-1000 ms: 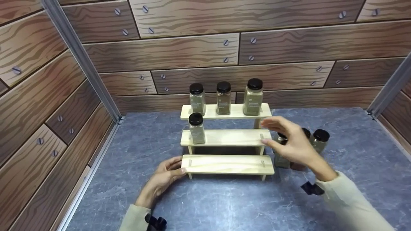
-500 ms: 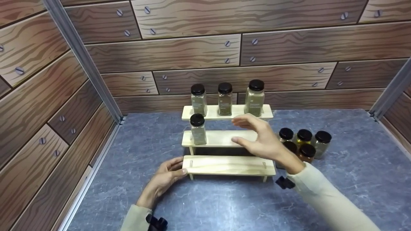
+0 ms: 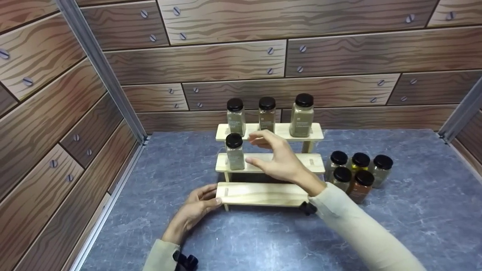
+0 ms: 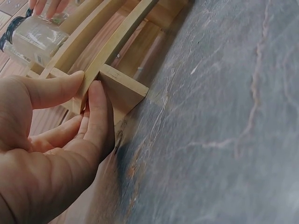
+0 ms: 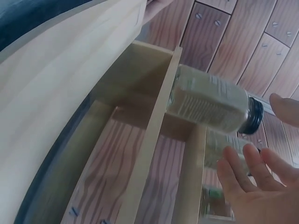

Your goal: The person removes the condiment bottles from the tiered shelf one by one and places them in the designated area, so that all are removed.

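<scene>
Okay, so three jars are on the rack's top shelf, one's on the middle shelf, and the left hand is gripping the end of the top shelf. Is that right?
Not quite: the left hand grips the left end of the bottom shelf, not the top shelf, as the head view shows. The three jars up top and one jar on the middle shelf are right.

jar labels [image 3: 236,157] — too blurred to read

We see a grey-blue, pale-veined tabletop [image 3: 256,235] bearing a three-tier wooden rack [image 3: 260,194] and, to its right, five black-lidded jars [image 3: 362,178] clustered upright. Three jars [image 3: 302,119] stand along the top tier [image 3: 282,130], a single jar [image 3: 236,158] on the middle tier [image 3: 307,162].
</scene>
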Available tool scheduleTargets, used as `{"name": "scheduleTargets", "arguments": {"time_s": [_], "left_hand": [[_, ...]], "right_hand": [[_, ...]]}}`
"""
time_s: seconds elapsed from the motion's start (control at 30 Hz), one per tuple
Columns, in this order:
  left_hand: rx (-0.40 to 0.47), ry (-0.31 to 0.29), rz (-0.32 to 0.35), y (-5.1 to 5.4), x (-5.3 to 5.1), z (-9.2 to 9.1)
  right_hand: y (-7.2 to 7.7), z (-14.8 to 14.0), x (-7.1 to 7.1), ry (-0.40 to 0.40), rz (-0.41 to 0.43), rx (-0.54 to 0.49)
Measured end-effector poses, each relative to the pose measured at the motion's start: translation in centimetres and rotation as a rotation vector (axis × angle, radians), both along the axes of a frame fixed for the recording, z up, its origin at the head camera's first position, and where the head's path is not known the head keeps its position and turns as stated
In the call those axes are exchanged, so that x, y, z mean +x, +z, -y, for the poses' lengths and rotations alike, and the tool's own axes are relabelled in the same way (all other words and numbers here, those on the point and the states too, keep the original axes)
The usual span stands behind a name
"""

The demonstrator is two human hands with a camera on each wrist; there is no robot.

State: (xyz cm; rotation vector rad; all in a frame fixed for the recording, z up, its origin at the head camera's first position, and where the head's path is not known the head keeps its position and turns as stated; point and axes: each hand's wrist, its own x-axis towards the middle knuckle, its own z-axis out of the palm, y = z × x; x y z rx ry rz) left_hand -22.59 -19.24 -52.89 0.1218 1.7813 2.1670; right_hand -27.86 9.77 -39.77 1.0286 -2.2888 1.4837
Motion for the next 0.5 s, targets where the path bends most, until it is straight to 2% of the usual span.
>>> {"name": "scheduleTargets", "arguments": {"time_s": [0.27,0.5], "left_hand": [[0.001,0.013,-0.004,0.1,0.1,0.1],[0.001,0.009,0.007,0.0,0.0,0.0]], "right_hand": [[0.0,2.9,-0.7,-0.009,0.033,0.000],[-0.5,4.1,-1.3,-0.033,0.066,0.013]]}}
